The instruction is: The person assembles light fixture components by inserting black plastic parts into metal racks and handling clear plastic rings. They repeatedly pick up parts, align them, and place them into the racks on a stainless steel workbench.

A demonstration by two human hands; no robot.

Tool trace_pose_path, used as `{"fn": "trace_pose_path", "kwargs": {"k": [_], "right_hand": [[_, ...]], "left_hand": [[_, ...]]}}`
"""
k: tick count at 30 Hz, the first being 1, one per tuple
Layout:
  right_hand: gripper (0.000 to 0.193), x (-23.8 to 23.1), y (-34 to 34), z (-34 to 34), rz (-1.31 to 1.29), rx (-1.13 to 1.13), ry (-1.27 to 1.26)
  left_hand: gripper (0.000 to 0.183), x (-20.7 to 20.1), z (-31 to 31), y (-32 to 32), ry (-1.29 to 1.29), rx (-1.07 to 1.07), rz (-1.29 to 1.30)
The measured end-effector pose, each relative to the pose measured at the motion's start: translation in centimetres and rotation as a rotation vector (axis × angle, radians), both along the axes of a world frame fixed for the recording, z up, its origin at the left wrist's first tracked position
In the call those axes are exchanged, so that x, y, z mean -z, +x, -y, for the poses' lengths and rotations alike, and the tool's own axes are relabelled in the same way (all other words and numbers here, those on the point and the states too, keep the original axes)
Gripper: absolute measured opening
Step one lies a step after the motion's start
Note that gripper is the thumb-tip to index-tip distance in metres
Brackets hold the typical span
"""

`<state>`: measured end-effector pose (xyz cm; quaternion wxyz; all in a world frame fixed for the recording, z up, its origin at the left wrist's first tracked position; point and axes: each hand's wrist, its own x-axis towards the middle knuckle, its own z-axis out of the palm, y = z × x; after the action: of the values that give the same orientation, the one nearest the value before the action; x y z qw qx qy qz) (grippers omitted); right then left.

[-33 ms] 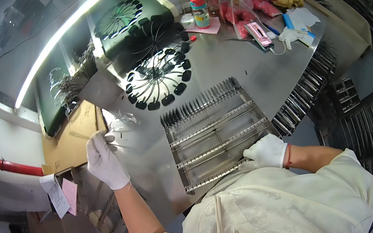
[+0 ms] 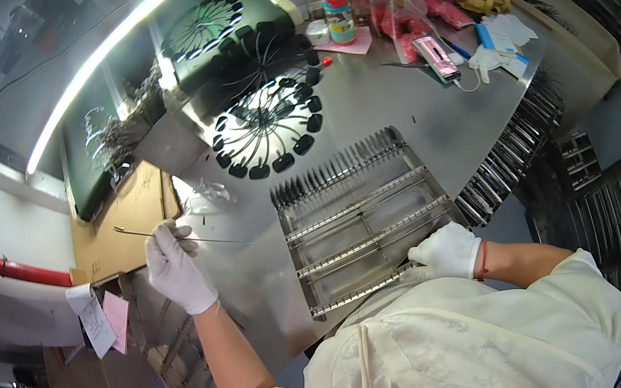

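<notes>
My left hand (image 2: 178,271), in a white glove, pinches a thin metal rod (image 2: 133,231) over the left part of the table. One end of the rod sticks out up-left; its long thin end points right. My gloved right hand (image 2: 450,252) is closed on the near right corner of a slotted metal rack (image 2: 372,236). Along the rack's far side stands a row of dark, slim, pointed pieces (image 2: 334,165). The nearer notched bars carry no such pieces. My right fingertips are partly hidden at the rack's edge.
Beyond the rack, black flat-ended pieces (image 2: 303,144) form a ring on a bright surface. Cardboard (image 2: 113,229) and a clear plastic bag (image 2: 205,198) are at left. A drink bottle (image 2: 339,18), phone (image 2: 436,58) and bags of red items stand at the back. More racks (image 2: 492,162) are at right.
The rod in my left hand has turned and now shows clearly on both sides of my fingers. My right hand keeps its hold on the rack; the whole view has shifted slightly.
</notes>
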<state>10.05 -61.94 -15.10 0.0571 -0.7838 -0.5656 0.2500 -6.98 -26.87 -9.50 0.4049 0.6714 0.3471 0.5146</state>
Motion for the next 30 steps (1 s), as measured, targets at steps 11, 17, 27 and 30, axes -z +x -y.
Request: {"fn": "trace_pose_path", "kwargs": {"k": [11,17,27,30], "right_hand": [[0.053,0.7,-0.2,1.2,0.075,-0.053,-0.021],[0.056,1.8,0.7,2.5,0.114,-0.092,0.000],[0.054,1.0,1.9,2.1,0.199,-0.131,0.204],[0.055,0.2,2.0,1.2,0.194,-0.143,0.181]], "left_hand": [[0.026,9.7,-2.7,-3.2,-0.441,0.055,0.098],[0.024,8.5,-5.7,-2.2,-0.571,0.144,0.079],[0.037,19.0,-9.2,-3.6,-1.085,0.175,0.080],[0.034,19.8,-6.4,-2.3,-1.233,0.309,0.143]]}}
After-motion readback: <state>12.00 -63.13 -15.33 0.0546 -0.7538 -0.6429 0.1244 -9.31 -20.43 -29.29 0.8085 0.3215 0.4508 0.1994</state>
